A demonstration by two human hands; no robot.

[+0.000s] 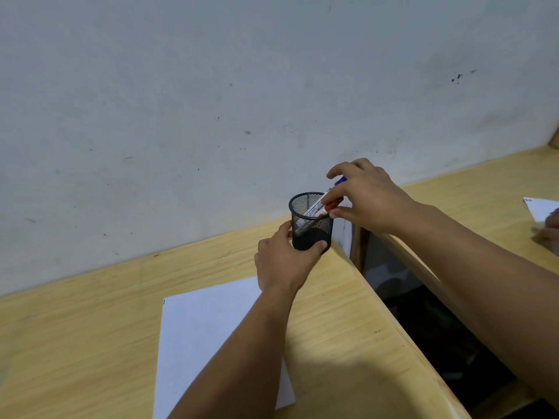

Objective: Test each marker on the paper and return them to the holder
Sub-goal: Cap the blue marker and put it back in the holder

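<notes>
A black mesh holder (311, 228) stands at the far right corner of the wooden desk (75, 334). My left hand (284, 261) wraps around its lower part from the near side. My right hand (363, 198) hovers over the rim, its fingertips pinching a white marker with a red cap (319, 208) that leans in the holder. A blue-capped marker (340, 181) pokes out under the same fingers. A white sheet of paper (205, 337) lies flat on the desk, partly under my left forearm.
The desk ends at a curved right edge (390, 322), with a dark gap (429, 322) beyond it. A second desk (484, 201) on the right carries another white sheet (541, 208) and part of another person's hand (550, 231). A marked grey wall (211, 101) stands behind.
</notes>
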